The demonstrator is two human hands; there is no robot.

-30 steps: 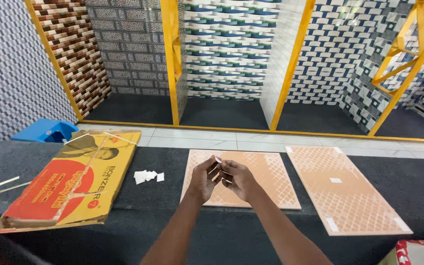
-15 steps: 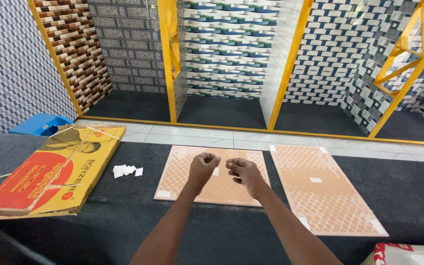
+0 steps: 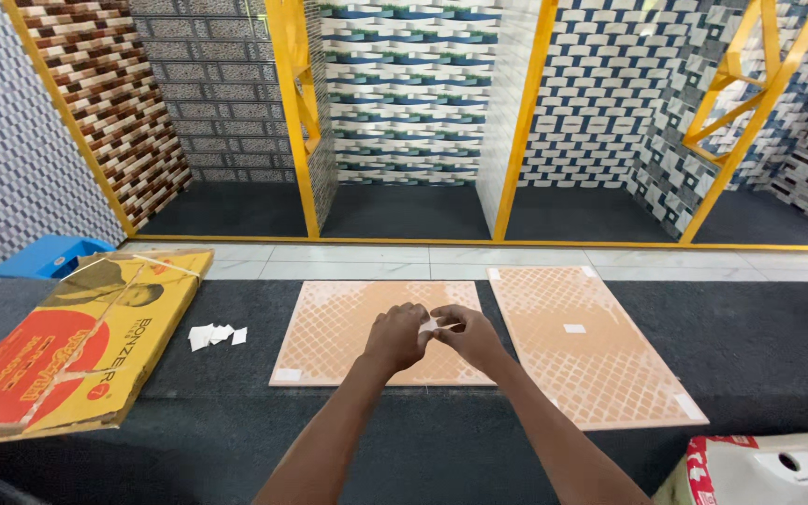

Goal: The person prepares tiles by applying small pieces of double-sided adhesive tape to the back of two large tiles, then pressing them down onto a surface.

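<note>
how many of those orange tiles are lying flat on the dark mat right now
2. One orange tile lies under the left hand and right hand; the other tile lies just right of it. None seem hidden.

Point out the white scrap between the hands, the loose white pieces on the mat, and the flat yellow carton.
White scrap [image 3: 431, 324], head view: its strip showing between the fingers.
Loose white pieces [image 3: 216, 335], head view: middle of the cluster.
Yellow carton [image 3: 77, 346], head view: its printed top face.

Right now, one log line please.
left hand + right hand: pinching small white piece | over left tile | white scraps beside
</note>
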